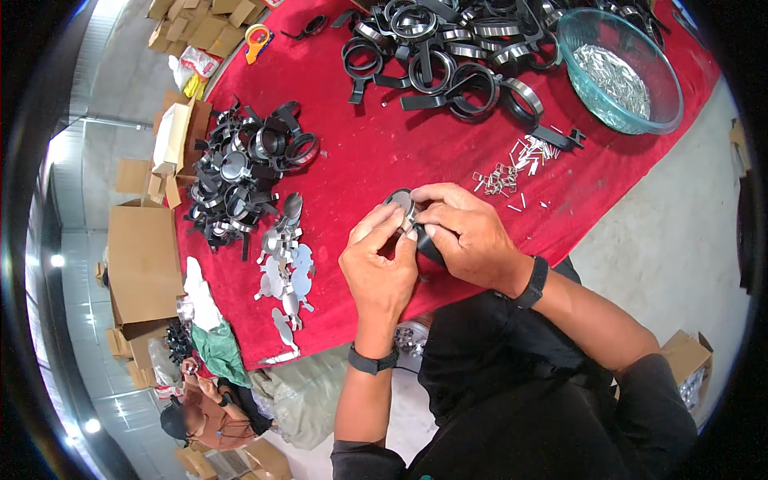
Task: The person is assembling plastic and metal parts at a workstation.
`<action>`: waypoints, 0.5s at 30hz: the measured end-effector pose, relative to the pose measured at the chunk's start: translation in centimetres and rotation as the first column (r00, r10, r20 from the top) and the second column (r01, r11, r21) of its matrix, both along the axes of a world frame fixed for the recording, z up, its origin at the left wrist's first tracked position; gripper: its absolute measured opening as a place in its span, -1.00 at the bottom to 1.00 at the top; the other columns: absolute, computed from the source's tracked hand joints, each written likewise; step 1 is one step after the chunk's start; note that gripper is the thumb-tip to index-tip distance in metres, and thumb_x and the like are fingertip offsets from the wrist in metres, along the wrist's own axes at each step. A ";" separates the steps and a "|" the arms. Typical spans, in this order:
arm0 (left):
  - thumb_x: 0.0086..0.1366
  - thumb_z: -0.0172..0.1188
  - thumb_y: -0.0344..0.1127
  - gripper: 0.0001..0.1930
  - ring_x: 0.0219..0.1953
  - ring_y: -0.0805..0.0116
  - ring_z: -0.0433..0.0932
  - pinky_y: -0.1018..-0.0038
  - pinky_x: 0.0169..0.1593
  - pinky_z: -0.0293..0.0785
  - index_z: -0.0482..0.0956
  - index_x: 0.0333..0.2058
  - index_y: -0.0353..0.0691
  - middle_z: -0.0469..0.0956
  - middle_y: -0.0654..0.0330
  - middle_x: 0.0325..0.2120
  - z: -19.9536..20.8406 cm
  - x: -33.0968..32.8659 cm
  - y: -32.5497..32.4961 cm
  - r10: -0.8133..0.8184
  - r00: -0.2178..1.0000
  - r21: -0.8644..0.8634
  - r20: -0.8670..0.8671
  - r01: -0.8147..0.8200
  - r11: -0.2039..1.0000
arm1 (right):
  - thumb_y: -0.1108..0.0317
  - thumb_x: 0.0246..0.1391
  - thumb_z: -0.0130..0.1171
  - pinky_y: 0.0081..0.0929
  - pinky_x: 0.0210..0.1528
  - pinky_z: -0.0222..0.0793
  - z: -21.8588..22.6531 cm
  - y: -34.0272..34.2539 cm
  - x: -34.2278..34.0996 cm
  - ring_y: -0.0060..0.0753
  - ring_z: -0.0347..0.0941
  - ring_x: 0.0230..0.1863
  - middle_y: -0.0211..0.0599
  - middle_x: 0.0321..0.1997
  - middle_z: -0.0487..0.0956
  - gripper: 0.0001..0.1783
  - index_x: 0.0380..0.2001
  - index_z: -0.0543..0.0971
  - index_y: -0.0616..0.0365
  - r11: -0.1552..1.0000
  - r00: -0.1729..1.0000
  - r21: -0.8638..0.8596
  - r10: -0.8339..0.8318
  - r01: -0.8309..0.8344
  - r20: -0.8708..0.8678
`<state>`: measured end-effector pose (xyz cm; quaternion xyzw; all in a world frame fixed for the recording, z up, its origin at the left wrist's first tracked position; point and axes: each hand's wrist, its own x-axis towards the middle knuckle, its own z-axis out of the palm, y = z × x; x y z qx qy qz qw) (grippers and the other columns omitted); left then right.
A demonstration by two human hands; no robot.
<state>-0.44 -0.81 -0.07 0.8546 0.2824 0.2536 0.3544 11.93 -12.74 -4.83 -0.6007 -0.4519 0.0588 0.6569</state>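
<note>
Over the near edge of the red cloth, both hands hold one small part, a black ring piece with a round silver disc (402,202) and a black handle. My left hand (378,260) pinches the disc side between thumb and fingers. From the right, my right hand (468,236) grips the same piece near its black handle (429,245); the fingers hide much of the joint. Just right of the hands lie small bent wire springs (498,181) and a scatter of short metal pins (534,154). Loose silver discs with tabs (288,272) lie to the left.
Black ring parts with handles (472,80) crowd the far side. A heap of ring pieces with discs (240,172) sits at the left. A clear green bowl (670,112) holds many pins. Orange tape dispenser (257,40) lies far left. Another person (216,416) sits beyond the left edge, near cardboard boxes (144,260).
</note>
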 end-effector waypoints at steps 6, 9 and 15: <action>0.20 0.39 -0.54 -0.68 0.17 -0.02 0.72 0.20 0.30 0.60 0.83 -0.05 -0.39 0.77 -0.10 0.01 -0.1 0.0 0.1 -0.020 1.000 0.015 -0.010 0.020 1.000 | 0.55 0.07 0.27 -0.12 0.09 0.67 1.2 -0.7 -0.2 0.18 0.66 0.09 0.07 0.10 0.66 -0.75 -0.14 0.63 0.31 0.997 0.971 -0.062 -0.034 0.050 0.238; 0.20 0.42 -0.53 -0.69 0.16 -0.01 0.73 0.21 0.29 0.61 0.83 -0.05 -0.37 0.78 -0.09 -0.01 -0.4 0.3 0.4 -0.011 1.000 0.028 0.004 0.011 1.000 | 0.53 0.10 0.27 -0.11 0.10 0.66 1.3 -1.3 0.0 0.18 0.65 0.09 0.07 0.16 0.63 -0.71 -0.07 0.65 0.29 0.989 0.947 -0.139 -0.011 0.058 0.321; 0.20 0.50 -0.43 -0.64 0.15 0.07 0.73 0.27 0.31 0.58 0.82 -0.01 -0.40 0.76 -0.16 0.05 0.1 -0.1 1.3 -0.035 0.998 0.022 -0.056 0.036 0.999 | 0.60 0.04 0.27 -0.04 0.20 0.62 3.4 -6.2 6.2 0.16 0.65 0.12 0.05 0.02 0.70 -0.60 0.01 0.67 0.22 0.918 0.819 -0.158 -0.234 0.363 0.523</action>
